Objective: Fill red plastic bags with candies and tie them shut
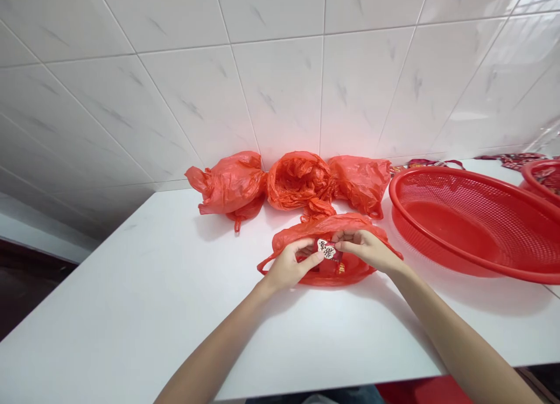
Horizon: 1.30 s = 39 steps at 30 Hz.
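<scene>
A small white heart-shaped packet with dark lettering (326, 250) is pinched between my left hand (291, 266) and my right hand (365, 246), over the mouth of an open red plastic bag (327, 227) lying flat on the white table (144, 299). Inside the bag, under the packet, a small red item shows. Three more red plastic bags sit behind it against the tiled wall: a closed, bunched one (227, 185) at the left, an open one (297, 179) in the middle and a third (361, 182) at the right.
A large red mesh basket (476, 223) stands on the table to the right, with part of a second red basket (542, 179) behind it. Red patterned items (518, 159) lie along the wall at the far right. The table's front edge runs just below my forearms.
</scene>
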{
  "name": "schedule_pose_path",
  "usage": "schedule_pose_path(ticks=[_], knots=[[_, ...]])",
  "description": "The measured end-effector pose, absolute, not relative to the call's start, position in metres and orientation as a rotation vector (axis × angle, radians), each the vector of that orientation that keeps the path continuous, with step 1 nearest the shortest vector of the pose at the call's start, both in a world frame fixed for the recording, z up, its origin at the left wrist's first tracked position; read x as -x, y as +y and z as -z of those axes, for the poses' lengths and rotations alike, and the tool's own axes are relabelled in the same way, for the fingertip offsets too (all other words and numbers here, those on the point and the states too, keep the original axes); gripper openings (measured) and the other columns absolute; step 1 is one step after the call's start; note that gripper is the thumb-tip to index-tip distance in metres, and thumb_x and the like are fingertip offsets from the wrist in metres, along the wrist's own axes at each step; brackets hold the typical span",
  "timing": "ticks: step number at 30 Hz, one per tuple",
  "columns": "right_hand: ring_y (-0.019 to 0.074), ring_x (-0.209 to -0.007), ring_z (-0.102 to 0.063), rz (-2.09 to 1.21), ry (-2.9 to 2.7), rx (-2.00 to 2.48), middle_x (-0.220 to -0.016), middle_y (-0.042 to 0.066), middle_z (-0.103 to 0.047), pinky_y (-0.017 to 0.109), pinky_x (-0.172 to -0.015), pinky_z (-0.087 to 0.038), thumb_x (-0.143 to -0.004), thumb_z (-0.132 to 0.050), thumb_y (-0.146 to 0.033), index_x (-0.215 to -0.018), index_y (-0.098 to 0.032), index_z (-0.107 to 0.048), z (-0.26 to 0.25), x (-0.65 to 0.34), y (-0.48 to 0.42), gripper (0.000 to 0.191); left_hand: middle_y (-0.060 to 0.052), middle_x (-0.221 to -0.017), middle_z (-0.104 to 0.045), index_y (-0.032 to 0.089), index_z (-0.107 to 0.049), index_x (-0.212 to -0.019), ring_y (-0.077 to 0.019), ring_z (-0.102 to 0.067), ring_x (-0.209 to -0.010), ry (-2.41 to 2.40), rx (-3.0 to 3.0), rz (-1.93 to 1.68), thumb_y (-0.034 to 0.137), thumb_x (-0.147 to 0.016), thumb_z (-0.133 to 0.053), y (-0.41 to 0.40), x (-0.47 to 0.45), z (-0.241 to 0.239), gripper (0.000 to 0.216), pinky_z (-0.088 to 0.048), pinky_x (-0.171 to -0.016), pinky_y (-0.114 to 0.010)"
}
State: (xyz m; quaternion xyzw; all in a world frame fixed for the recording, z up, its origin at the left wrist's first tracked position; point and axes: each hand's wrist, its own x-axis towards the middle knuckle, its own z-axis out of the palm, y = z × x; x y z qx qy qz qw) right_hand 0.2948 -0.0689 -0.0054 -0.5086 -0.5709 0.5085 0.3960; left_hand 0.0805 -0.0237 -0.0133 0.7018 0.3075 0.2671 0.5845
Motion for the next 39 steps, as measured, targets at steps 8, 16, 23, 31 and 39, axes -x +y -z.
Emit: schedule_pose_path(ticks=[8, 16, 23, 31, 39], knots=[[0.0212, -0.091, -0.067, -1.44, -1.437, 1.165, -0.095, 0.006, -0.073, 0.036, -0.09, -0.052, -0.085, -0.072, -0.053, -0.097, -0.018, -0.068, 0.012, -0.291, -0.082, 0.037, -0.007, -0.086, -0.073, 0.014, -0.076, -0.09, -0.0188, -0.064, -0.082, 0.752, -1.291, -0.719, 0.055, -0.079, -0.075, -0.03, -0.08, 0.021, 0.043, -0.054, -0.084, -0.033], [0.0162, -0.076, -0.064, -1.497, -1.395, 1.083, -0.08, 0.002, -0.071, 0.031, -0.08, -0.054, -0.086, -0.072, -0.055, -0.087, -0.018, -0.068, 0.01, -0.289, -0.09, 0.037, -0.003, -0.072, -0.069, 0.015, -0.074, -0.077, -0.0155, -0.06, -0.071, 0.757, -1.307, -0.731, 0.051, -0.076, -0.078, -0.039, -0.076, 0.009, 0.036, -0.051, -0.073, -0.028], [0.0158, -0.075, -0.063, -1.411, -1.484, 1.031, -0.078, 0.003, -0.071, 0.03, -0.077, -0.054, -0.093, -0.066, -0.049, -0.087, -0.017, -0.069, 0.008, -0.286, -0.092, 0.032, -0.003, -0.075, -0.067, 0.016, -0.073, -0.083, -0.0161, -0.059, -0.074, 0.731, -1.343, -0.705, 0.051, -0.083, -0.071, -0.039, -0.077, 0.009, 0.035, -0.048, -0.074, -0.028], [0.0144, -0.073, -0.065, -1.498, -1.435, 0.911, -0.077, 0.002, -0.071, 0.028, -0.075, -0.053, -0.094, -0.068, -0.041, -0.088, -0.017, -0.07, 0.007, -0.286, -0.095, 0.025, 0.003, -0.061, -0.048, 0.016, -0.056, -0.065, -0.0109, -0.042, -0.06, 0.663, -1.501, -0.683, 0.055, -0.087, -0.065, -0.037, -0.072, 0.008, 0.046, -0.035, -0.061, -0.025], [0.0139, -0.072, -0.065, -1.52, -1.415, 0.881, -0.076, 0.002, -0.072, 0.028, -0.075, -0.054, -0.093, -0.069, -0.039, -0.088, -0.017, -0.071, 0.008, -0.285, -0.096, 0.023, -0.001, -0.07, -0.057, 0.015, -0.066, -0.081, -0.0145, -0.05, -0.067, 0.576, -1.551, -0.692, 0.052, -0.094, -0.06, -0.038, -0.07, 0.012, 0.04, -0.042, -0.067, -0.028]])
